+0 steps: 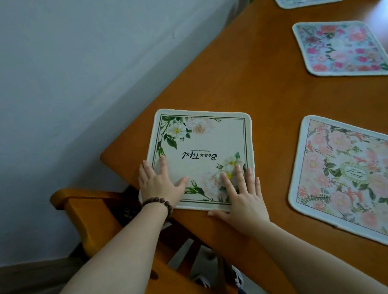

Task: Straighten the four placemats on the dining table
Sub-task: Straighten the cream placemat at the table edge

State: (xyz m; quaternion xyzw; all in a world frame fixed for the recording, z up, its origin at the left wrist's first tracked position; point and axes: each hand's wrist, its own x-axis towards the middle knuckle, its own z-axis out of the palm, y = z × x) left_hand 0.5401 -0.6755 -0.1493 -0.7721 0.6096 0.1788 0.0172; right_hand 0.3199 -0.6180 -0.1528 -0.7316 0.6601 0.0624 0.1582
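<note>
Both hands, left hand (158, 183) and right hand (241, 197), lie open and flat on the cream placemat (203, 153), pressing its near edge against the surface (266, 82), likely to rotate it square. Three placemats lie beyond the right hand.

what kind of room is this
Probably a home dining area: a long orange-brown wooden table set against a plain white wall, four square floral fabric placemats laid out, and a matching wooden chair.
</note>
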